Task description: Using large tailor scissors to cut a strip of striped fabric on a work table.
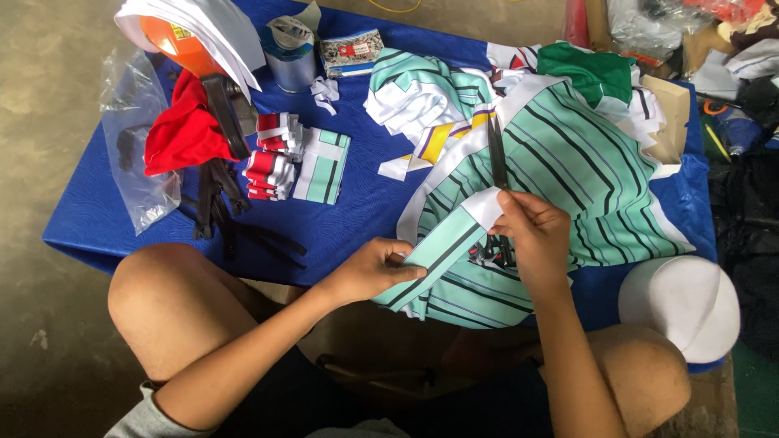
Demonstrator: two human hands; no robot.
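My left hand point(375, 269) pinches the near end of a mint-green fabric piece with dark stripes point(445, 247). My right hand point(529, 235) grips black scissors point(497, 158), whose blades point away from me along the white edge of that piece. Under both hands lies a pile of the same striped mint fabric point(568, 162), spread over the blue table cover point(365, 203).
Folded striped and red-white pieces point(296, 162) are stacked left of centre. Red cloth point(182, 130), black straps point(215, 195), a clear plastic bag point(134, 138), a tape roll point(290, 50) and white paper point(203, 28) lie at the left. A white cap point(682, 304) sits at the right.
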